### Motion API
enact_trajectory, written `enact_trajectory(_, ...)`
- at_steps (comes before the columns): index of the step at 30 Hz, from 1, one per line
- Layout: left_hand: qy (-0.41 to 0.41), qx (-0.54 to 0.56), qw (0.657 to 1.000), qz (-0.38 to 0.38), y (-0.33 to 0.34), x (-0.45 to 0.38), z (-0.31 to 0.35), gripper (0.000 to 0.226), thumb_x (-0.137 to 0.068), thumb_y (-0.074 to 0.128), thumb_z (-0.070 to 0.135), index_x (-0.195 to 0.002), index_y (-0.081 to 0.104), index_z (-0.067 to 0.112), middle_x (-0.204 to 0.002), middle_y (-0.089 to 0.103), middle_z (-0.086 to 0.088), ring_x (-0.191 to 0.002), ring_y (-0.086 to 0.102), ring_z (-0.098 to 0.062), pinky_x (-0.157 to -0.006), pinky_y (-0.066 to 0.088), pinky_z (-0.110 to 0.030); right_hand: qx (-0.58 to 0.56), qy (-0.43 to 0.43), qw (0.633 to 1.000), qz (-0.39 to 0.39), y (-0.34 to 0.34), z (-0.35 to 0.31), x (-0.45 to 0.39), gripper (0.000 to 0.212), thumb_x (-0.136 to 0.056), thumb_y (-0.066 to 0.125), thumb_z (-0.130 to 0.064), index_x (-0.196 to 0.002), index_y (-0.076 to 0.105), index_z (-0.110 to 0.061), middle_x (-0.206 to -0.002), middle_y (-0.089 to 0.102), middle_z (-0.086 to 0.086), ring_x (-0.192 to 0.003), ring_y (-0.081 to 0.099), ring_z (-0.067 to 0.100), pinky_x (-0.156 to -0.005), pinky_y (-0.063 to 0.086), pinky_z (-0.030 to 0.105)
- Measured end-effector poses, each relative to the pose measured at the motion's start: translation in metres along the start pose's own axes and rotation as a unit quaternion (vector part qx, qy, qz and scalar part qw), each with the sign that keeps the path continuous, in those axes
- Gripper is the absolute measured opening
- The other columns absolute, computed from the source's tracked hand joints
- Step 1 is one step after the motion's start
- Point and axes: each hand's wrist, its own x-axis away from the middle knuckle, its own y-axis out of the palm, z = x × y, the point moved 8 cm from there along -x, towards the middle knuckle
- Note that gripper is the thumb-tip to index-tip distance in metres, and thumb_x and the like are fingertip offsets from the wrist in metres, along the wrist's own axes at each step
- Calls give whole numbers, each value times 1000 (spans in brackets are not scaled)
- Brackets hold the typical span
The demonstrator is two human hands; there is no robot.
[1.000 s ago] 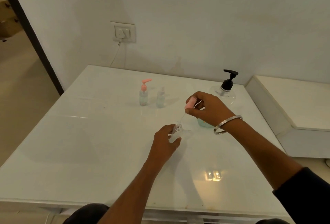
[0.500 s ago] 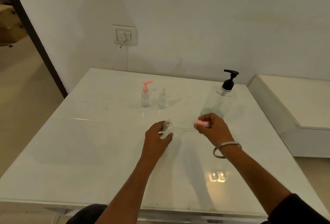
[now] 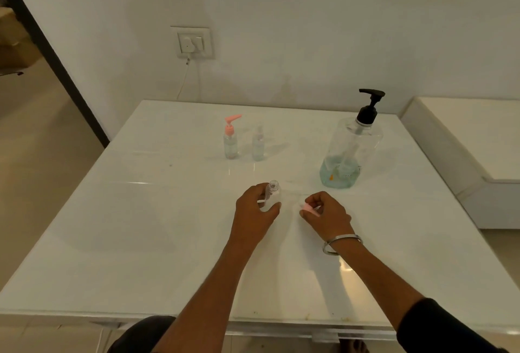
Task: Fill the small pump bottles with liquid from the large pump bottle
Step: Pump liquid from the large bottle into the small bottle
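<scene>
Progress judged partial. Two small bottles at the back of the desk (image 3: 140, 240): pink-pump bottle (image 3: 232, 141) and clear-capped bottle (image 3: 258, 144), standing side by side, both capped, each apparently holding some pale liquid; fill level too faint to confirm. Probably already dealt with, though not certain.

Third small bottle (image 3: 272, 195) upright on the desk near the front centre, neck open, no pump fitted. Looks empty or close to it; contents not discernible through the clear wall. Left hand (image 3: 257, 212) wrapped round its body, thumb in front, steadying it.

Right hand (image 3: 323, 214) just beside, apart from the bottle, fingers curled and pinching the removed pink pump (image 3: 308, 209) low over the desk surface. Dip tube not clearly visible.

Large pump bottle (image 3: 349, 152) standing to the right and behind the hands, well apart from them, black pump head on. Mostly empty: only a shallow layer of blue-green liquid at the bottom.

Remaining, by estimate: dispensing from the large bottle into the open small bottle, then refitting the pink pump. Supply in the large bottle appears limited
</scene>
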Motion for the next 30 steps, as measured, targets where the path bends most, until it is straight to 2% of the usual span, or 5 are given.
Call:
enact_trajectory(10, 24, 3, 1000, -19, 11, 9, 25, 42, -78, 73, 14, -118, 60, 19, -106, 61, 10, -91, 58, 3, -75, 43, -2, -45, -69, 996, 27, -31, -29, 4, 16, -82, 65, -34, -93, 55, -29, -93, 62, -8, -89, 59, 14, -92, 45, 48)
enact_trajectory(17, 71, -4, 997, -27, 21, -4, 77, 44, -79, 72, 14, -121, 58, 18, -108, 62, 7, -92, 59, -3, -76, 44, -4, -68, -96, 991, 65, -85, -71, 5, 22, -89, 56, -30, -104, 58, -13, -104, 63, 2, -93, 57, 15, -88, 48, 30)
enact_trajectory(22, 119, -10, 992, -26, 34, -25, 134, 43, -80, 70, 17, -121, 57, 20, -101, 60, 7, -90, 58, -7, -73, 43, -7, -62, -98, 987, 110, -133, -85, -1, 20, -91, 52, -30, -102, 58, -14, -105, 64, 3, -93, 58, 17, -89, 47, 31)
enact_trajectory(26, 127, -12, 991, -27, 45, -40, 163, 43, -80, 69, 15, -121, 57, 18, -101, 59, 3, -86, 56, -7, -69, 41, -2, -64, -94, 982, 148, -171, -93, -6, 24, -93, 49, -29, -106, 58, -12, -104, 63, 4, -86, 55, 13, -82, 45, 28)
enact_trajectory(30, 139, -27, 989, -30, 53, -52, 180, 43, -80, 68, 14, -121, 57, 18, -102, 58, 0, -86, 55, -9, -67, 40, 0, -75, -102, 973, 191, -200, -101, -16, 21, -93, 49, -25, -105, 58, -11, -103, 64, 5, -90, 58, 18, -85, 48, 30)
